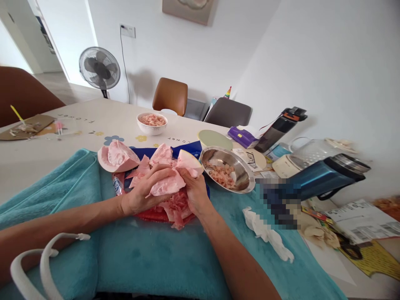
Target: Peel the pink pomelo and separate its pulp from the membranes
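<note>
My left hand (145, 192) wraps its fingers over a piece of pink pomelo (167, 183) in front of me. My right hand (196, 193) grips the same piece from the other side, thumb pressed into it. A yellow-edged wedge of pomelo rind (190, 162) stands just above my right thumb. Underneath lie pink membrane scraps (176, 208) on a red and blue bag. To the left rests a larger piece of thick pink pomelo rind (117, 156). Right of my hands, a steel bowl (248, 177) contains loose pink pulp. My fingertips are partly hidden behind the fruit.
A teal towel (150, 258) covers the near table. Farther back stands a white bowl (152, 128) of pulp. A crumpled tissue (267, 233) lies right, near a blue tumbler (325, 177), a dark bottle (278, 129) and scissors (350, 250). A fan (100, 68) stands beyond the table.
</note>
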`<action>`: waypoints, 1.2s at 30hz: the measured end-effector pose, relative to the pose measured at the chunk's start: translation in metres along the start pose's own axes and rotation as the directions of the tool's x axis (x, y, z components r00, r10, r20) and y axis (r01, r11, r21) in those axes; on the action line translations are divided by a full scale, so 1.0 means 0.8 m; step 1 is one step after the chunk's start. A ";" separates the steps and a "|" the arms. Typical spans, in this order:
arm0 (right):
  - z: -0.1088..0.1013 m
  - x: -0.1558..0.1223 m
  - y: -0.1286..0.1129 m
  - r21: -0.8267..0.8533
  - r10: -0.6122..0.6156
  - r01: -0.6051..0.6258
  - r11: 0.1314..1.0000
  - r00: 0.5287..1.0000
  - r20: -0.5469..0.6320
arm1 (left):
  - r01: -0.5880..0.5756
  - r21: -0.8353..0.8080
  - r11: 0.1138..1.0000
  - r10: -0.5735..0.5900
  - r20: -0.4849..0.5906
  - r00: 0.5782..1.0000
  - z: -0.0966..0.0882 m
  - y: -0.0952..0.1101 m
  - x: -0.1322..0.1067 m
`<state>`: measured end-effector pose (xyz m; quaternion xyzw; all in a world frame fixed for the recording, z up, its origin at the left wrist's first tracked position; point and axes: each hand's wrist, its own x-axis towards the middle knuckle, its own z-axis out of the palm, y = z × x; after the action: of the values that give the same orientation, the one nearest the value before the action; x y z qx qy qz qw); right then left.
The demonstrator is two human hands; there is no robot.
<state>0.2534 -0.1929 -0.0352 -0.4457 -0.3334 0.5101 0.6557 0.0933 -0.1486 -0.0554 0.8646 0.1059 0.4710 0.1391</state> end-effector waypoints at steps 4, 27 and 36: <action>0.000 0.000 -0.002 0.015 0.013 -0.012 1.000 1.000 -0.015 | -0.020 -0.047 0.999 0.021 0.026 0.999 -0.002 0.002 0.003; -0.003 -0.001 -0.018 -0.043 0.232 -0.238 0.970 0.966 -0.111 | -0.116 -0.077 0.990 0.120 0.050 0.992 -0.013 0.004 -0.007; -0.015 0.006 -0.017 -0.070 0.325 -0.322 0.944 0.944 0.052 | 0.258 -0.182 0.949 -0.302 -0.279 0.912 -0.019 0.010 0.026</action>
<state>0.2701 -0.1921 -0.0275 -0.4979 -0.2915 0.6141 0.5385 0.0920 -0.1475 -0.0281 0.7457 0.2154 0.5796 0.2482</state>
